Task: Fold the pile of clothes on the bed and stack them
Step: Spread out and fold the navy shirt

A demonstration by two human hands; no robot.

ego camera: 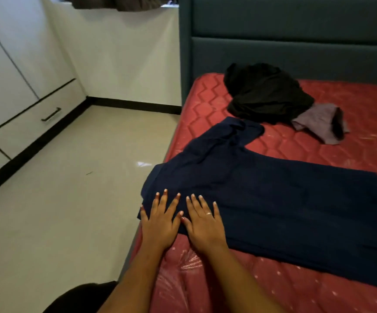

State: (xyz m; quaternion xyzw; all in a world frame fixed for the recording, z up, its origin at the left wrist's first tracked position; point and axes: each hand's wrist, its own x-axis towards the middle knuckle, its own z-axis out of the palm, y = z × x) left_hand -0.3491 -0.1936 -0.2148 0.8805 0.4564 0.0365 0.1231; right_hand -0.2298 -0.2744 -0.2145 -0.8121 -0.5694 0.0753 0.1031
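Left hand (160, 222): I see the grip splayed flat, pressing the navy shirt (273, 199) by the bed (295, 294) edge.
Right hand (203, 224): just beside, grip flat too, holding nothing.
Black clothes (264, 91), grey garment (318, 123): crumpled by the headboard (295, 55).
Progress: early, I judge; nothing folded or stacked.

The right edge of my view is cutting off the navy shirt (273, 199), and the black heap (264, 91) is covering part of the grey garment (318, 123).
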